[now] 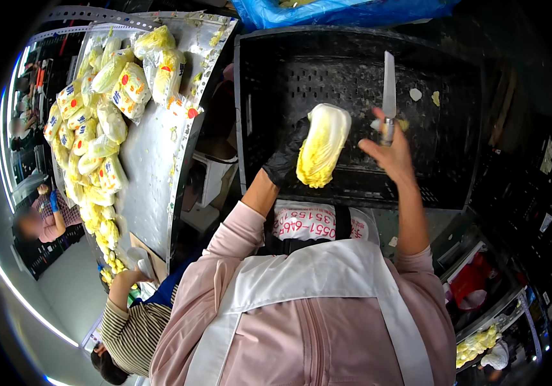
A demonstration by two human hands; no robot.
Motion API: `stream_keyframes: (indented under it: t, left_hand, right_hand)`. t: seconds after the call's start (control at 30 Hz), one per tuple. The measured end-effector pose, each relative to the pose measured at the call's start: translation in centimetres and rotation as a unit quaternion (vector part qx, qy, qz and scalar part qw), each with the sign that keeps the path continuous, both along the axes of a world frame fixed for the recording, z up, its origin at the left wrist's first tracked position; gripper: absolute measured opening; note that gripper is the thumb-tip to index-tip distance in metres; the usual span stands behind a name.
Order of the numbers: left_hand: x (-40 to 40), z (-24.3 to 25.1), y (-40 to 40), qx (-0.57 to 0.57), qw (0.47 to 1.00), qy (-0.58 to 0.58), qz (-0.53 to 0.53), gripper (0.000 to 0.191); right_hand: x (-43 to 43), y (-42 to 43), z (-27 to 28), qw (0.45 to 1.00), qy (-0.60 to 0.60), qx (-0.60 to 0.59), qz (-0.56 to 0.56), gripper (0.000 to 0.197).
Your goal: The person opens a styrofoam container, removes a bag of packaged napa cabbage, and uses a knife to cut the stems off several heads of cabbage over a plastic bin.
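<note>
My left hand (285, 157), in a black glove, holds a napa cabbage (324, 144) from its left side; the white base points away from me and the yellow leaf end towards me. Bare and slightly blurred, my right hand (391, 153) grips the handle of a knife (389, 89) whose blade points up and away. Both hands are over a black plastic crate (360, 36), with the knife to the right of the cabbage and apart from it. Small leaf scraps (415, 94) lie on the crate's bottom.
To the left, a metal table (148, 159) bears a long heap of cabbages (100, 140), many in printed plastic bags. A co-worker in a striped top (136, 328) stands beside it. Blue plastic sheeting (343, 14) lies beyond the crate. Black crates (522, 193) stand at right.
</note>
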State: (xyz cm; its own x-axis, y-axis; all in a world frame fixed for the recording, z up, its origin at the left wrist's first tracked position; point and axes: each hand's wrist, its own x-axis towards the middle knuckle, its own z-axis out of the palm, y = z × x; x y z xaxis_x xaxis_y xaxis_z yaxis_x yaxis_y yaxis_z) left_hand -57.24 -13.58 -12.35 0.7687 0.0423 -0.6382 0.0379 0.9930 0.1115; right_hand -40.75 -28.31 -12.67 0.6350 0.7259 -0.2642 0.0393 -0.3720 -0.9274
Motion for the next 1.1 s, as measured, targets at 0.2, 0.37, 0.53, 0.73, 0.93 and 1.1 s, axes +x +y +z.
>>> stream_keyframes:
  t: [0.2, 0.37, 0.53, 0.73, 0.93, 1.1]
  left_hand:
    - [0.4, 0.9, 0.2, 0.517, 0.842, -0.032, -0.149, 0.057]
    - [-0.1, 1.2, 0.6, 0.527, 0.831, -0.066, -0.165, 0.08]
    - [0.0, 3.6, 1.5, 0.397, 0.901, 0.007, -0.174, 0.077]
    - [-3.1, 1.5, 3.6, 0.074, 0.995, -0.023, -0.066, 0.048]
    - [-3.3, 1.9, 3.5, 0.067, 0.993, -0.015, -0.097, 0.055]
    - [-1.7, 3.1, 2.9, 0.375, 0.908, 0.014, -0.186, 0.066]
  right_hand:
    - [-3.8, 2.4, 0.5, 0.971, 0.227, 0.069, -0.034, 0.05]
    - [-4.6, 2.8, 1.1, 0.969, 0.212, 0.121, -0.038, 0.04]
    - [-3.9, 2.6, 0.7, 0.972, 0.22, 0.048, -0.074, 0.035]
    - [-1.9, 1.8, -0.9, 0.98, 0.176, 0.001, -0.09, 0.035]
    - [-1.5, 1.8, 1.2, 0.995, -0.066, -0.054, -0.056, 0.058]
    - [-4.7, 5.1, 5.9, 0.994, -0.058, 0.078, 0.054, 0.066]
